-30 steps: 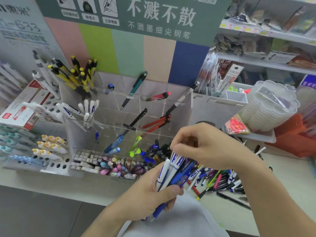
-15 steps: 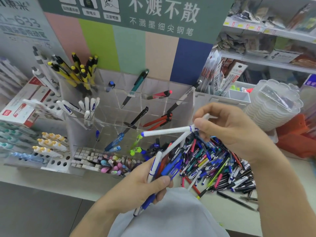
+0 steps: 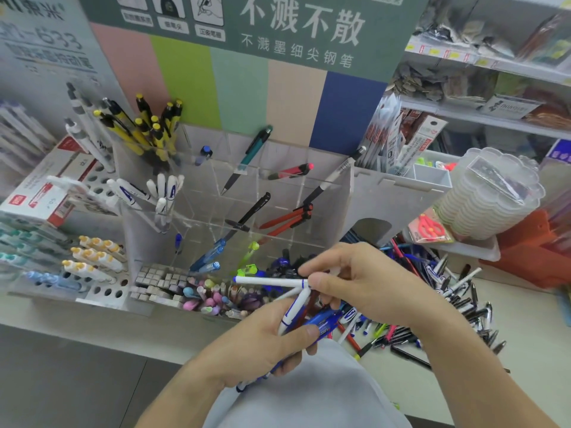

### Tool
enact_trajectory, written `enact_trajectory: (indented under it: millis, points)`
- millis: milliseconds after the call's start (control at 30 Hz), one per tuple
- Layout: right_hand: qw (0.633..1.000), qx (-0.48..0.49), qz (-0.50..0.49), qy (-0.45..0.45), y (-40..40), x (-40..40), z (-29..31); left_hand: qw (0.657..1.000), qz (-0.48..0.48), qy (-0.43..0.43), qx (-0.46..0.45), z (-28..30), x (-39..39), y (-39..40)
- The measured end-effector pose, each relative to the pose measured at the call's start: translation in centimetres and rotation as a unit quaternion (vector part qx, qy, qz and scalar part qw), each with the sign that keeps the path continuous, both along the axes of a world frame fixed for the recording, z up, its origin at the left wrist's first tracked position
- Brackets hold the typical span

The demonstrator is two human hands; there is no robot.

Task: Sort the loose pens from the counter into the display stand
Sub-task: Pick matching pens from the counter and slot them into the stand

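Our left hand (image 3: 262,344) grips a pen bundle (image 3: 312,319); right hand (image 3: 367,285) fingers pinch a white pen (image 3: 268,281) near the display stand (image 3: 321,193).

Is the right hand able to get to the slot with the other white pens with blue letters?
Probably yes. The right hand pinches a white pen, and nothing stands between it and that clear slot, open on top.

Display stand (image 3: 234,193) compartments open above, pen pile (image 3: 448,304) crowding counter (image 3: 525,341) at right
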State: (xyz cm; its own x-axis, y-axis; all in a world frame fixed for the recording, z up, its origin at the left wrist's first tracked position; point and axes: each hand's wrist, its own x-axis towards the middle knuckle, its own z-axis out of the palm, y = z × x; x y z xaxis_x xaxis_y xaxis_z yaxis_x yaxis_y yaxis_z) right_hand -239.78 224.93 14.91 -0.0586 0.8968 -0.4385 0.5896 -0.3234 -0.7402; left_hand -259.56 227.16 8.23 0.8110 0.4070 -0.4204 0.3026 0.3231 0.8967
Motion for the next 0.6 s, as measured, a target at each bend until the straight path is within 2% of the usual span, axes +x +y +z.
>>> enact_trajectory:
  millis: [167,367,600]
  points:
    - [0.995,0.012,0.073,-0.062,0.2,-0.1,0.3,0.999,-0.027,0.045,0.006,0.1,-0.3,0.5]
    - [0.995,0.041,0.084,-0.036,0.2,-0.1,-0.5,0.998,-0.015,0.037,-0.039,0.0,-0.2,0.5]
    - [0.988,0.141,0.062,-0.029,0.2,0.2,-0.8,0.998,-0.008,0.024,-0.051,-0.6,-0.3,0.4]
